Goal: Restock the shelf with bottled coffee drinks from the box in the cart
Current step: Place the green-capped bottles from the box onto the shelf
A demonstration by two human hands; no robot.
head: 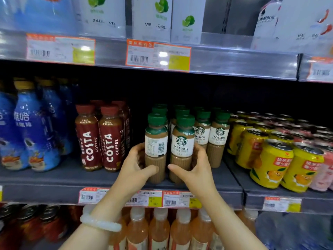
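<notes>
Two green-capped caffe latte bottles stand at the front of the middle shelf (207, 181). My left hand (137, 165) grips the left bottle (156, 141), whose barcode side faces me. My right hand (193, 168) grips the right bottle (182, 139), logo forward. Both bottles stand upright on the shelf, side by side. Behind and to the right of them stand several more latte bottles (219, 134) in rows. The box and the cart are out of view.
Red Costa coffee bottles (100, 138) stand left of the lattes, blue bottles (30, 130) further left. Yellow cans (270, 159) fill the shelf to the right. White cartons (151, 18) sit on the upper shelf, peach-coloured drink bottles (158, 230) on the lower one.
</notes>
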